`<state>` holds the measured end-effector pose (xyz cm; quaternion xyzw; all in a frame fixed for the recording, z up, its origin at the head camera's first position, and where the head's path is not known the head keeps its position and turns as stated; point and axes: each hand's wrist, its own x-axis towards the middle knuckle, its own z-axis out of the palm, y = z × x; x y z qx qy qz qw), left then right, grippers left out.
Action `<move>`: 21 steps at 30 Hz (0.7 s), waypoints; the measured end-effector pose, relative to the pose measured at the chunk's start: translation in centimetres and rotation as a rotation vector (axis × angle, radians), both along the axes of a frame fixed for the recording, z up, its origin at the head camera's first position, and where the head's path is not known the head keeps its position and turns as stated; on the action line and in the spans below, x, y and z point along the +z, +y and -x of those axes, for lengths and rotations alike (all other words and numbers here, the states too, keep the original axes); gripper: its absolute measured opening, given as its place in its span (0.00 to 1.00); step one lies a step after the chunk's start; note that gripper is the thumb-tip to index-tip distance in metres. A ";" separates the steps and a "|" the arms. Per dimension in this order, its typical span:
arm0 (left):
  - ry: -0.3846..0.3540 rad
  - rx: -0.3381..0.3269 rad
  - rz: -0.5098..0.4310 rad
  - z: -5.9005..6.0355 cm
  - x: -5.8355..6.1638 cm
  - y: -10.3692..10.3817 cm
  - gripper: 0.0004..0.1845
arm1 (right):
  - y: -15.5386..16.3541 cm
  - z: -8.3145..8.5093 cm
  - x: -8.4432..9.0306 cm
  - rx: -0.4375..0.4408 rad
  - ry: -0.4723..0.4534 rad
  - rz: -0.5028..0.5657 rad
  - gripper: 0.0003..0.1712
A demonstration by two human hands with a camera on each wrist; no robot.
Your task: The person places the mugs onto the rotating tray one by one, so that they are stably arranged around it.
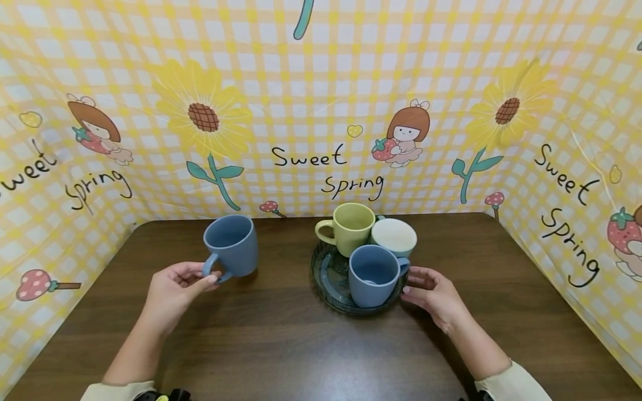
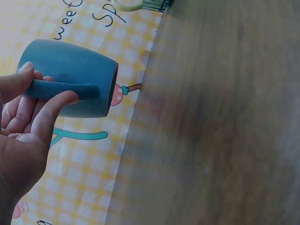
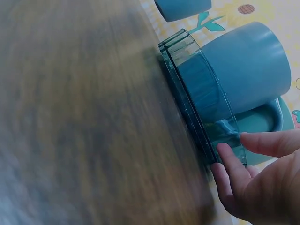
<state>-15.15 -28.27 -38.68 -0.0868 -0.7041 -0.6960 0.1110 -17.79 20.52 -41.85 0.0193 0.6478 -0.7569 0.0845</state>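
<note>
My left hand [image 1: 173,292] pinches the handle of a blue mug [image 1: 238,253] between thumb and fingers. The mug is upright, and in the left wrist view its base is clear of the wood. My right hand [image 1: 436,301] is at the right side of a round, dark clear-glass tray [image 1: 331,295], thumb at the rim and fingers against the outer wall. On that tray stand a second blue mug [image 1: 371,284], handle toward my right hand, a yellow-green mug [image 1: 351,231] with its handle to the left, and a pale, white-inside mug [image 1: 393,236], partly hidden behind the blue one.
The brown wooden table [image 1: 281,345] reaches back to a yellow checked cloth [image 1: 301,100] that hangs behind it and along both sides. The tray stands right of centre, its mugs at the back and right, with bare glass at its left.
</note>
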 end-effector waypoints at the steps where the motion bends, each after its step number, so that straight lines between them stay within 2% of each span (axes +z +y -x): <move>1: 0.002 -0.004 -0.003 0.0 0.0 0.1 0.07 | 0.0 0.0 0.0 -0.002 0.000 0.001 0.33; 8: -0.004 -0.012 0.009 0.1 0.1 1.0 0.07 | -0.3 -0.3 0.1 -0.022 -0.008 0.010 0.30; 12: -0.014 -0.016 0.027 0.1 0.2 1.5 0.06 | -0.5 -0.5 0.3 -0.022 -0.021 -0.005 0.34; 18: -0.010 -0.012 0.026 0.1 0.4 2.1 0.12 | -0.7 -0.6 0.3 -0.012 -0.024 -0.015 0.39; 21: -0.005 -0.019 0.017 0.1 0.5 2.4 0.08 | -0.8 -0.7 0.3 -0.012 -0.024 -0.016 0.39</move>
